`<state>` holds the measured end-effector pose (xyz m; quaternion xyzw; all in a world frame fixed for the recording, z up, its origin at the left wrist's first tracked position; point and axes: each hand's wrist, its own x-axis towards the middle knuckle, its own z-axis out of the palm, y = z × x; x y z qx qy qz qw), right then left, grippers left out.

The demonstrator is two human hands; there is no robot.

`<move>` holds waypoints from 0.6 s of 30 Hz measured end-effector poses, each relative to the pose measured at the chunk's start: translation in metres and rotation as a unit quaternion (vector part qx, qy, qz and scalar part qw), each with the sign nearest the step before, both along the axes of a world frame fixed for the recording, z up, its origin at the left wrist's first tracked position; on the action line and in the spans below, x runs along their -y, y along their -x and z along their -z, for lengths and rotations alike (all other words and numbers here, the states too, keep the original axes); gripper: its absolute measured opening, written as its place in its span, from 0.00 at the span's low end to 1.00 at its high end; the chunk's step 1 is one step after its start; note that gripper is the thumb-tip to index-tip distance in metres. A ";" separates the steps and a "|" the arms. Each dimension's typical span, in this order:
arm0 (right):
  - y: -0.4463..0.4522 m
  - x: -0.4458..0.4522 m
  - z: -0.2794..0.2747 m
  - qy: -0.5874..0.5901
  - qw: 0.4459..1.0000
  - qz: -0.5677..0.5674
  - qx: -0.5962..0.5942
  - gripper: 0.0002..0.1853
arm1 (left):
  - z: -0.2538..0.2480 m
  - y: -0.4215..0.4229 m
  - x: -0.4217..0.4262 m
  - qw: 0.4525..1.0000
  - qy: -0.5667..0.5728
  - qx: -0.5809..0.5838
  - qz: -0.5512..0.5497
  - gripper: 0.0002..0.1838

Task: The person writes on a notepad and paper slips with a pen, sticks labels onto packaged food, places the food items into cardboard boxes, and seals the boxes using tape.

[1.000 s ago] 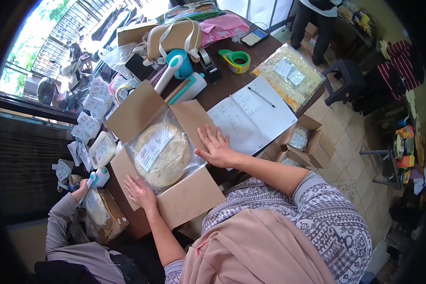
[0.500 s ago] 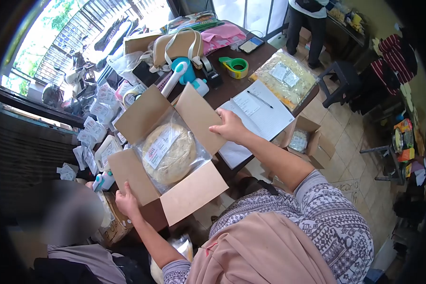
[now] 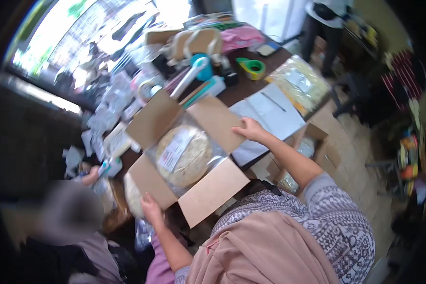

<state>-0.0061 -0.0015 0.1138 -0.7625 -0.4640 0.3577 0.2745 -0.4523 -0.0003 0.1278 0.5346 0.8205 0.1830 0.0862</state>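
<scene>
An open cardboard box [image 3: 214, 193] is in front of me, its four flaps folded outward. Inside lies a stack of round flatbreads [image 3: 196, 154] in a clear plastic bag with a white printed label [image 3: 176, 154]. My left hand [image 3: 151, 209] grips the left flap at its lower corner, the thumb on the inner face. On the other side, my right hand [image 3: 251, 130] pinches the edge of the right flap. Beyond that hand, an open notebook [image 3: 274, 113] with a pen [image 3: 273, 101] on it rests on the dark table.
On my left, a co-worker's hand [image 3: 91, 176] holds a white and teal tool [image 3: 110, 167]. Behind the box are a green tape roll [image 3: 252, 67], a tan bag [image 3: 208, 42] and a flat bagged pack [image 3: 300, 85]. Another open carton [image 3: 324, 149] stands at right. Someone stands at the back.
The whole view has shifted and blurred, so the box sits farther right in it. Both hands keep their hold on the flaps. A pale round pack now shows beside the left flap.
</scene>
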 end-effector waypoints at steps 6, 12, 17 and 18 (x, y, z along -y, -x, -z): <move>0.022 0.007 -0.044 -0.200 0.921 -0.094 0.321 0.38 | -0.051 -0.037 0.020 0.993 -0.091 0.068 -0.008 0.29; 0.080 -0.007 -0.101 -0.316 0.876 -0.276 0.239 0.35 | -0.082 -0.017 0.023 0.880 -0.115 0.460 -0.022 0.24; 0.141 -0.028 -0.103 -0.258 0.831 -0.412 0.270 0.37 | -0.016 0.034 0.032 0.956 -0.154 0.160 -0.191 0.18; 0.147 -0.035 -0.091 -0.260 0.818 -0.427 0.286 0.36 | -0.019 0.030 0.035 0.952 -0.141 0.169 -0.211 0.17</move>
